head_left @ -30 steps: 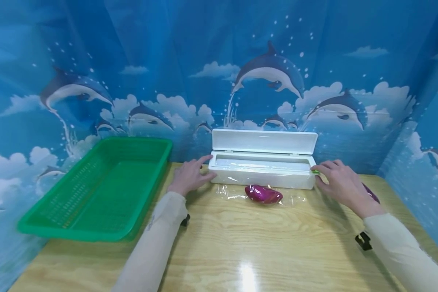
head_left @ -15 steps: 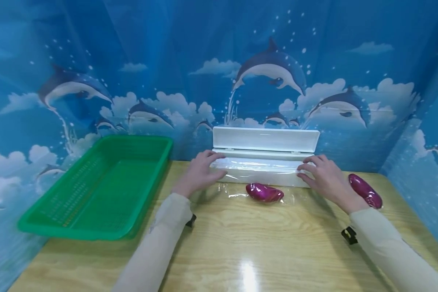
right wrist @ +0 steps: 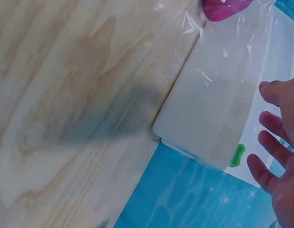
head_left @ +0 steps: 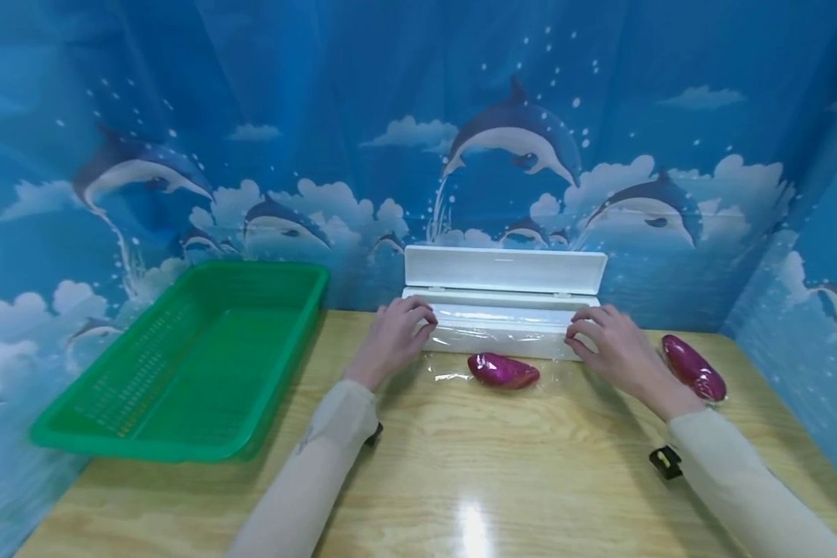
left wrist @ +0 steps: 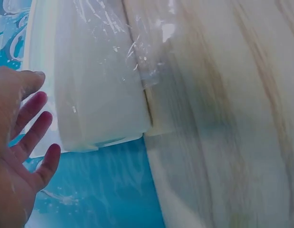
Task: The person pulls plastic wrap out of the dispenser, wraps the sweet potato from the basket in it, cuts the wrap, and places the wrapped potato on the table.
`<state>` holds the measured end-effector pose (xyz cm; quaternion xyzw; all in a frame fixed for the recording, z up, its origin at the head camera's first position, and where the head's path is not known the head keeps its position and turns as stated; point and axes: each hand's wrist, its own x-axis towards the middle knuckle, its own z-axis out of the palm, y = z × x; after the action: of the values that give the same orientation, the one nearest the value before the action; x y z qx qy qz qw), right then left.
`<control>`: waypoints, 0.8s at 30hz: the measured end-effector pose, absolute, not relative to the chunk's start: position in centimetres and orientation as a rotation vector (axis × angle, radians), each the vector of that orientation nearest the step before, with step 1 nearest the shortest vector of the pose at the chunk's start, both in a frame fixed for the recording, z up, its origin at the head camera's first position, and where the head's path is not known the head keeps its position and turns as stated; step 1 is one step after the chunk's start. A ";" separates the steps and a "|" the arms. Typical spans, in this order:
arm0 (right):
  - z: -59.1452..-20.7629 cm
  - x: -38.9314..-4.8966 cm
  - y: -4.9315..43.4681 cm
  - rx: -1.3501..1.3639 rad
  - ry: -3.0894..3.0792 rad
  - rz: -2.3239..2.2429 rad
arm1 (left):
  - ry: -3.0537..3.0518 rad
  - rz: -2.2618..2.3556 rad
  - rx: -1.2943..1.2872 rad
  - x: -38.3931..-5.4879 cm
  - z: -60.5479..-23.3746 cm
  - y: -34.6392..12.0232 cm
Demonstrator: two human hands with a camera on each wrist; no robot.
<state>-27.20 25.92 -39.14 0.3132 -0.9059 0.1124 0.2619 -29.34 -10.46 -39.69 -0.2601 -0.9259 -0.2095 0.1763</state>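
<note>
A white cling film dispenser stands at the table's back with its lid raised. Clear cling film runs over its front down to the table, where a glossy purple, tapered vegetable-like item lies on the film. At the left end of the box, my left hand pinches the film between thumb and forefinger. My right hand does likewise near the right end, its other fingers loosely bent. A small green slider shows at the box's right end.
A large green plastic basket stands on the left. Another purple item, shiny as if film-wrapped, lies at the right beyond my right hand. A dolphin-printed blue curtain hangs close behind the wooden table.
Both hands have moved inward from the box's ends, the right one leaving the green slider, and their fingers have closed on the film. The purple items and basket stay put.
</note>
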 end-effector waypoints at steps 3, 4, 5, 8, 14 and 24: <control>-39.0 -26.5 25.9 0.867 -2.446 0.329 | -2.593 -0.609 -0.779 -28.9 -39.7 -10.7; -39.0 -26.2 25.9 0.876 -2.439 0.335 | -2.592 -0.608 -0.789 -28.7 -39.6 -10.8; -39.0 -25.9 26.0 0.890 -2.430 0.344 | -2.592 -0.606 -0.797 -28.5 -39.6 -10.9; -39.0 -24.9 26.2 0.934 -2.392 0.354 | -2.607 -0.588 -0.806 -27.4 -39.3 -11.2; -39.3 -23.3 26.6 0.951 -2.386 0.373 | -2.596 -0.420 -0.915 -25.3 -38.8 -8.9; -39.9 -22.1 26.3 1.022 -2.331 0.431 | -2.756 -0.094 -1.139 -26.1 -39.1 -2.3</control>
<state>-22.06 26.27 -39.90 0.3805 -0.8678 0.1604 0.2765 -26.06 -2.27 -39.07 -0.3807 -0.9208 -0.0314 0.0791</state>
